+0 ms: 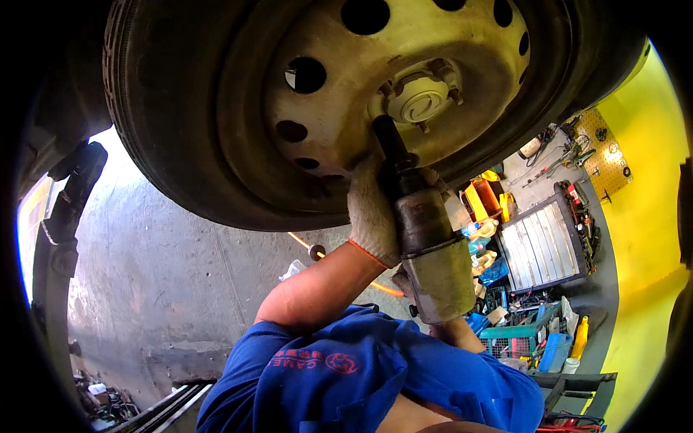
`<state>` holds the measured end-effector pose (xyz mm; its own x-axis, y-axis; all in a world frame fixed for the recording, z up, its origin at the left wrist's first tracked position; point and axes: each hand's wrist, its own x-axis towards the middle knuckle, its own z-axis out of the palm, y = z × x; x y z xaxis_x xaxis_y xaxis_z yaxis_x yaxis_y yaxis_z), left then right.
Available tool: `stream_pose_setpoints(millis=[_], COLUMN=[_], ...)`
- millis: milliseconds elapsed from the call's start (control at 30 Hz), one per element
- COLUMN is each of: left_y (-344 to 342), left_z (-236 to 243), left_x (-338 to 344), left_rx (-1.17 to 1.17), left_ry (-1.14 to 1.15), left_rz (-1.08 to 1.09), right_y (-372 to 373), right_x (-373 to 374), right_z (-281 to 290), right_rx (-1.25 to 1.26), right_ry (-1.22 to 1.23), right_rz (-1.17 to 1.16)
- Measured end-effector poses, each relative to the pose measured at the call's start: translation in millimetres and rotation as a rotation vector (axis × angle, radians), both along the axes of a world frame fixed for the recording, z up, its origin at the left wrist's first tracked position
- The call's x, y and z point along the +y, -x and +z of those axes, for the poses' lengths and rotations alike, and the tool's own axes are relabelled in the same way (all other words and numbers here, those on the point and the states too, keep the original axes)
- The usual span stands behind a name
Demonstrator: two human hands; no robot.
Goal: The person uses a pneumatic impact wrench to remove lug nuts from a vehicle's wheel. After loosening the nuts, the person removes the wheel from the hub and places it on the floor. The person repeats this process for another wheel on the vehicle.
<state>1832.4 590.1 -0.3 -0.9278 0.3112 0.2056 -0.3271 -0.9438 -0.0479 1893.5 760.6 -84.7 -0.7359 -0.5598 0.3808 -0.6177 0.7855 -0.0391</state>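
Note:
A pneumatic impact wrench (pixel 437 278) points up at the wheel in front of me, its body dark at the front and worn greyish-yellow at the rear. Its long black socket (pixel 390 137) meets the steel wheel (pixel 332 86) at the lower left of the hub cap (pixel 420 101), where a lug nut would sit; that contact spot is covered by the socket. My left hand (pixel 372 209), in a pale knit glove, is closed around the tool's front. Behind the rear body my right hand is mostly hidden; its forearm (pixel 462 335) leads up to the wrench.
The tyre (pixel 180 108) looms overhead. An orange air hose (pixel 386 289) crosses the grey floor (pixel 166 252). At the right stand a ribbed metal-topped cart (pixel 541 242), orange-yellow bins (pixel 484 198), a green crate (pixel 512 335) and a yellow wall (pixel 650 216). A dark post-like arm (pixel 61 231) stands left.

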Motion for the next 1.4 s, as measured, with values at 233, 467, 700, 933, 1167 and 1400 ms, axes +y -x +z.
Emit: stream_pose_setpoints(millis=[233,467,700,933,1167,1400], left_y=[1,-1,-16,-73,-81,-70], left_z=[-7,7,22,-14,-25,-39], left_x=[5,10,4,36,51,46], left_rx=[-0.014,-0.048,-0.033,-0.094,-0.241,-0.254], left_ry=[0.007,0.152,0.284,0.380,0.615,0.606], left_rz=[0.008,0.138,0.127,0.348,0.526,0.519], right_y=[-4,-5,-2,-11,-25,-16], right_x=[-5,8,21,54,41,35], right_z=[33,19,1,-74,-35,-1], right_rx=[-0.089,-0.110,-0.416,-0.507,-0.487,-0.217], right_ry=[0.101,0.051,0.506,0.374,0.476,0.348], right_rz=[0.027,0.102,0.122,0.321,0.540,0.501])
